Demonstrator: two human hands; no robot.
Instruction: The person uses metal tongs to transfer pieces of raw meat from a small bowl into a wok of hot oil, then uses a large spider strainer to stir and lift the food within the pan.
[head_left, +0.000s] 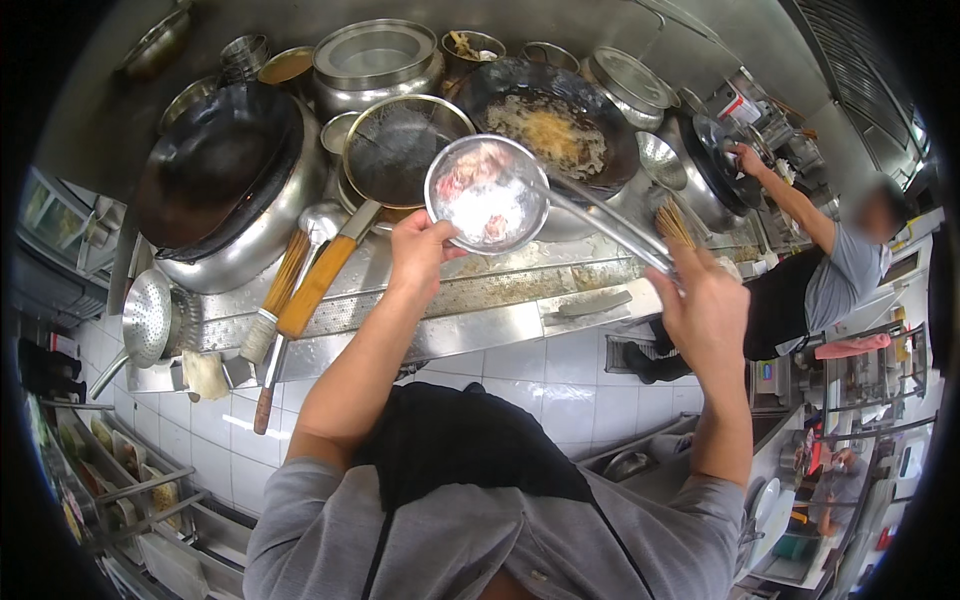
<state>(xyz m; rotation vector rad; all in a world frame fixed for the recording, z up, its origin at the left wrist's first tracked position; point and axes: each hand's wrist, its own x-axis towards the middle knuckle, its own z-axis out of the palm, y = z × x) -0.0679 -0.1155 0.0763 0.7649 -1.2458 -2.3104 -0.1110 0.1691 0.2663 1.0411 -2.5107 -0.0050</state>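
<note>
My left hand (421, 251) grips the near-left rim of a round metal bowl (436, 169), thumb on the edge. White powder (480, 210) and pinkish pieces that look like raw meat (465, 176) lie in the bowl. Long metal tongs (611, 217) are in my right hand (701, 300), closed around their near end. One arm of the tongs reaches into the bowl; the other passes by its right rim. Just behind the bowl, golden food (551, 135) bubbles in oil in a black wok (622, 124). A wooden-handled mesh strainer (405, 150) lies left of the bowl.
Another black wok (217, 172) sits at the left. A ladle (322, 221), a bamboo brush (277, 292) and a perforated skimmer (146, 315) overhang the counter edge. Lidded pots (375, 56) line the back. A co-worker (840, 255) reaches toward a wok on the right.
</note>
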